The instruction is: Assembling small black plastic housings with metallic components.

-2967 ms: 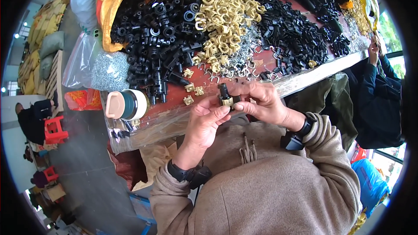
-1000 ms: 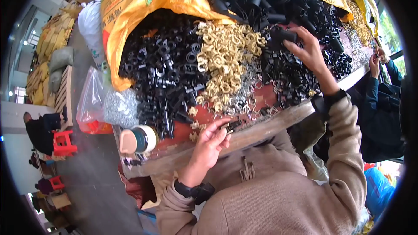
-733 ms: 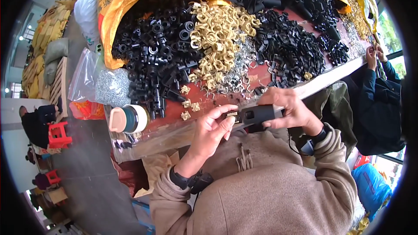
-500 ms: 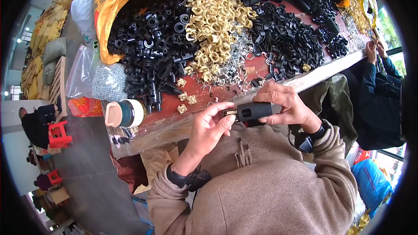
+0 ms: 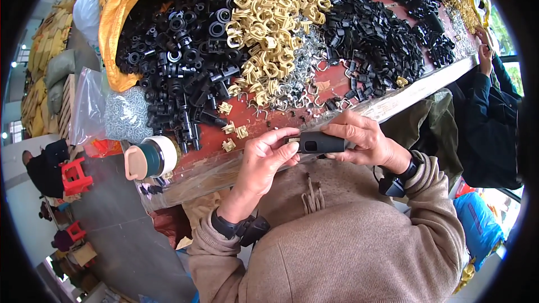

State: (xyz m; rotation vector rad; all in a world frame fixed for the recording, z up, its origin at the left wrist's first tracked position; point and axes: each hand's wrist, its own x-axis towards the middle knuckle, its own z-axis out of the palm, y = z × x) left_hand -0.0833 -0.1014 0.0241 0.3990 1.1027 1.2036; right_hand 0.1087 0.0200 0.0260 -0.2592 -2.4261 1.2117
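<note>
In front of my chest, just off the table's near edge, I hold a black plastic sleeve with a rounded rectangular opening in its side. My right hand is closed round its right end, fingers over the top and thumb beneath. At the other end, thumb and index finger of my left hand pinch a small cream-coloured clip, which sits at the sleeve's mouth. How far the clip reaches inside is hidden. Beyond my hands lies a heap of similar cream clips, with several loose ones nearer me.
Black fittings, small black parts and bent metal pieces are heaped on the red table. A lidded cup stands at its left edge by a bag of metal pieces. At far right a co-worker's hand is busy.
My right fingers have closed further round the sleeve's right end. The left hand keeps its pinch at the other end. The table heaps sit slightly further left in the picture.
</note>
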